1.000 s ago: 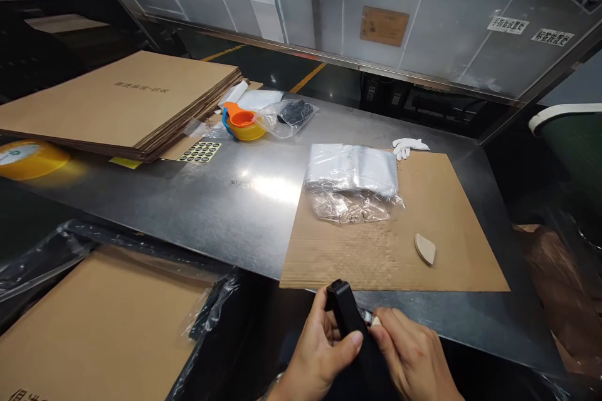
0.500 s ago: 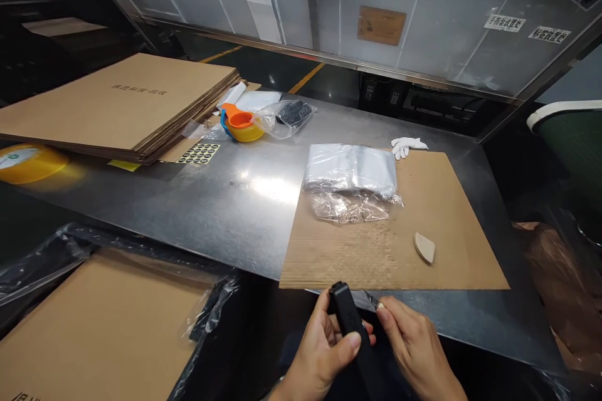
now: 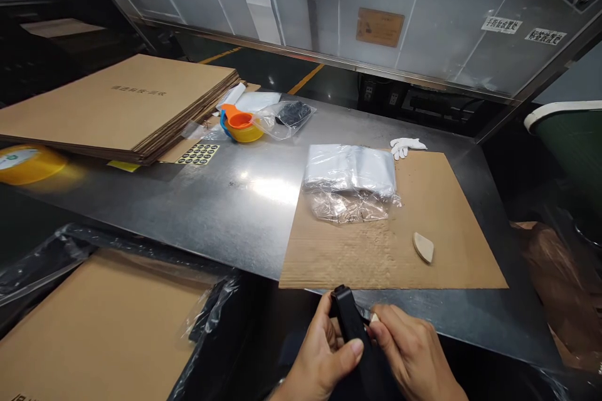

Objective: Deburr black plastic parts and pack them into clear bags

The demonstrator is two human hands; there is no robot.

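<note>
We hold a slim black case [image 3: 347, 319] below the counter [image 3: 226, 213] edge, its long axis pointing away from us. Our left hand [image 3: 320, 357] wraps it; our right hand [image 3: 414, 357] seems to pinch its side.

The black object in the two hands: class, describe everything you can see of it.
The black object is a slim, matte, bar-shaped thing, apparently plastic, with a rounded top end. It is tilted, upper end towards the metal table's near edge, lower end hidden between the hands. The left hand grips it, thumb across its face; the right hand pinches its right side.
</note>
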